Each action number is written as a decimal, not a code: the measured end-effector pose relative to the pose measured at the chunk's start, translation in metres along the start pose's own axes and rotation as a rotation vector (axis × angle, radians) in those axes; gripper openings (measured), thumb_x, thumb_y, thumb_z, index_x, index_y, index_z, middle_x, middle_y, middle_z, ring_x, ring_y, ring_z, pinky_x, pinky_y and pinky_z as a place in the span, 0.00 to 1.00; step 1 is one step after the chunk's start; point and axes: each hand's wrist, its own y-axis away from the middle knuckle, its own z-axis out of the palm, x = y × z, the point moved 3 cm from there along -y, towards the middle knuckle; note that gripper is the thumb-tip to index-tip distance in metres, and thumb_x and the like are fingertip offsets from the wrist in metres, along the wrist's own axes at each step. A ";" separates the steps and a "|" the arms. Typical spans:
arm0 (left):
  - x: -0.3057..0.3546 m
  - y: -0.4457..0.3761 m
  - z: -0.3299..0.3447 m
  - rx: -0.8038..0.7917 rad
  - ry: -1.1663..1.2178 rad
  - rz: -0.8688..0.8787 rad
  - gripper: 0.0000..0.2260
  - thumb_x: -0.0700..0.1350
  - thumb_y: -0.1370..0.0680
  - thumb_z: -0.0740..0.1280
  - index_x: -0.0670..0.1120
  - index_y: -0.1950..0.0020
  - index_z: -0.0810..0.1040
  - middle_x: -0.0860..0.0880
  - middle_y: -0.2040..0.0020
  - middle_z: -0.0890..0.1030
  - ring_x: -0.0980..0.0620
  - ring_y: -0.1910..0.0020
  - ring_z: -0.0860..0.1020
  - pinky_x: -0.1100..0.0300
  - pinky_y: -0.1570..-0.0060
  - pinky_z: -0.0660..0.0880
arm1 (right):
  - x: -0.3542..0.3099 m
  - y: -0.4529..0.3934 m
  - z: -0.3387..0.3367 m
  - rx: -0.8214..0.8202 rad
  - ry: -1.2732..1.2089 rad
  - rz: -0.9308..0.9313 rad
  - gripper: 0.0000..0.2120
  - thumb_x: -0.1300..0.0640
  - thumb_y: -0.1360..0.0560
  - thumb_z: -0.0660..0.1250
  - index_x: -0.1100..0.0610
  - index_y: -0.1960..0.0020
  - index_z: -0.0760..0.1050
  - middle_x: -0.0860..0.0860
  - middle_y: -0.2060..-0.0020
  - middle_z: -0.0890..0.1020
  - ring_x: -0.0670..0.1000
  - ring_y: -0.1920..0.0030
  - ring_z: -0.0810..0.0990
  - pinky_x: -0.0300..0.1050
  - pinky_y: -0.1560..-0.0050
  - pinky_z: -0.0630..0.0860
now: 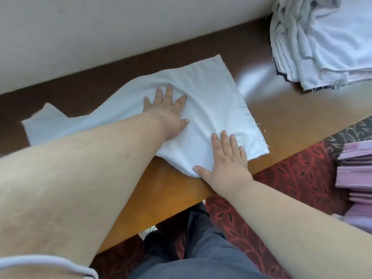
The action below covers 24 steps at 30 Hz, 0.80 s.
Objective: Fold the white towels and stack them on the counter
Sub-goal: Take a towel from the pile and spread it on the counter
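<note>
A white towel lies spread on the brown counter, rumpled toward its left end. My left hand presses flat on the middle of the towel with its fingers spread. My right hand lies flat on the towel's near right corner, close to the counter's front edge. A pile of white towels sits at the counter's far right, partly folded and partly bunched.
A pale wall runs along the back of the counter. A stack of purple cloths stands at the right, off the counter. Red patterned carpet and my grey trousers show below the front edge.
</note>
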 end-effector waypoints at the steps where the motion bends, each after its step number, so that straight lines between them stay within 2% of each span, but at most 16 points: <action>1: 0.003 -0.006 -0.005 0.003 -0.010 0.014 0.33 0.65 0.21 0.51 0.60 0.22 0.38 0.48 0.21 0.34 0.42 0.22 0.36 0.37 0.26 0.42 | 0.000 -0.002 -0.004 -0.003 -0.025 0.011 0.49 0.22 0.31 0.50 0.45 0.20 0.36 0.47 0.20 0.38 0.52 0.21 0.35 0.57 0.24 0.41; 3: 0.009 -0.012 -0.011 0.034 0.031 0.011 0.33 0.60 0.22 0.54 0.59 0.21 0.43 0.47 0.20 0.39 0.43 0.22 0.39 0.38 0.26 0.43 | 0.002 -0.010 -0.018 0.057 -0.132 0.021 0.44 0.23 0.31 0.51 0.42 0.21 0.47 0.47 0.20 0.45 0.52 0.21 0.43 0.59 0.25 0.47; 5: 0.016 -0.002 -0.010 0.157 0.092 0.020 0.30 0.55 0.21 0.55 0.57 0.21 0.49 0.46 0.19 0.47 0.43 0.21 0.46 0.41 0.25 0.46 | 0.005 -0.026 -0.036 0.171 -0.200 0.006 0.37 0.28 0.26 0.52 0.43 0.22 0.56 0.49 0.20 0.51 0.52 0.22 0.47 0.58 0.25 0.49; 6: 0.019 0.008 -0.006 0.246 0.103 0.042 0.28 0.54 0.20 0.55 0.55 0.21 0.53 0.46 0.20 0.52 0.43 0.22 0.51 0.43 0.25 0.49 | 0.007 -0.037 -0.044 0.189 -0.188 -0.012 0.34 0.32 0.24 0.53 0.43 0.22 0.57 0.50 0.20 0.51 0.52 0.21 0.46 0.57 0.25 0.47; 8: 0.023 0.030 0.006 0.350 0.123 0.071 0.24 0.55 0.19 0.54 0.54 0.22 0.58 0.47 0.22 0.60 0.45 0.24 0.58 0.45 0.25 0.53 | 0.013 -0.061 -0.052 0.109 -0.107 -0.038 0.31 0.36 0.21 0.53 0.43 0.20 0.52 0.51 0.19 0.47 0.53 0.20 0.41 0.56 0.23 0.43; 11: 0.014 0.062 0.018 0.356 0.216 0.060 0.24 0.56 0.18 0.54 0.54 0.22 0.61 0.48 0.23 0.63 0.47 0.24 0.58 0.47 0.24 0.49 | 0.025 -0.084 -0.056 -0.022 0.038 -0.023 0.36 0.32 0.22 0.53 0.43 0.20 0.47 0.50 0.19 0.43 0.54 0.20 0.40 0.58 0.22 0.43; 14: -0.021 0.094 0.011 0.517 0.334 0.030 0.23 0.54 0.19 0.54 0.51 0.24 0.65 0.48 0.26 0.68 0.47 0.25 0.61 0.46 0.24 0.49 | 0.020 -0.086 -0.068 0.065 -0.027 0.049 0.35 0.31 0.24 0.55 0.47 0.23 0.59 0.52 0.20 0.52 0.55 0.21 0.48 0.58 0.23 0.51; 16: -0.066 0.119 0.005 0.697 0.400 -0.109 0.21 0.52 0.19 0.55 0.49 0.26 0.67 0.47 0.30 0.72 0.48 0.29 0.64 0.44 0.26 0.55 | -0.009 -0.083 -0.075 0.116 -0.088 0.040 0.31 0.34 0.24 0.58 0.51 0.27 0.67 0.54 0.21 0.56 0.56 0.22 0.51 0.57 0.24 0.51; 18: -0.125 0.144 0.010 0.789 0.510 -0.404 0.21 0.51 0.19 0.58 0.50 0.26 0.66 0.46 0.31 0.71 0.47 0.31 0.65 0.47 0.29 0.61 | -0.063 -0.077 -0.076 0.116 -0.065 -0.116 0.28 0.38 0.22 0.59 0.50 0.27 0.67 0.52 0.22 0.58 0.55 0.22 0.52 0.55 0.23 0.49; 19: -0.153 0.156 0.018 0.763 0.600 -0.580 0.23 0.51 0.20 0.59 0.50 0.25 0.64 0.46 0.30 0.70 0.46 0.31 0.65 0.48 0.30 0.62 | -0.095 -0.071 -0.074 0.100 -0.064 -0.220 0.27 0.39 0.22 0.59 0.49 0.26 0.66 0.51 0.22 0.59 0.55 0.22 0.52 0.54 0.23 0.49; 21: -0.193 0.175 0.042 0.604 0.926 -0.875 0.27 0.50 0.21 0.62 0.49 0.23 0.61 0.45 0.29 0.68 0.43 0.32 0.68 0.52 0.35 0.66 | -0.163 -0.060 -0.074 0.071 -0.111 -0.412 0.25 0.42 0.21 0.61 0.50 0.26 0.66 0.51 0.23 0.62 0.54 0.23 0.54 0.53 0.23 0.52; 22: -0.204 0.180 0.056 0.513 1.129 -0.951 0.28 0.50 0.22 0.63 0.48 0.23 0.60 0.45 0.30 0.69 0.43 0.35 0.71 0.55 0.37 0.68 | -0.198 -0.057 -0.075 0.062 -0.136 -0.493 0.25 0.44 0.20 0.62 0.51 0.26 0.67 0.51 0.25 0.65 0.54 0.23 0.57 0.52 0.24 0.55; 24: -0.206 0.181 0.070 0.376 1.357 -0.919 0.27 0.51 0.23 0.65 0.46 0.26 0.64 0.46 0.34 0.74 0.43 0.40 0.76 0.53 0.38 0.72 | -0.254 -0.055 -0.078 0.005 -0.211 -0.594 0.24 0.47 0.20 0.62 0.52 0.26 0.67 0.51 0.27 0.68 0.54 0.25 0.61 0.50 0.26 0.61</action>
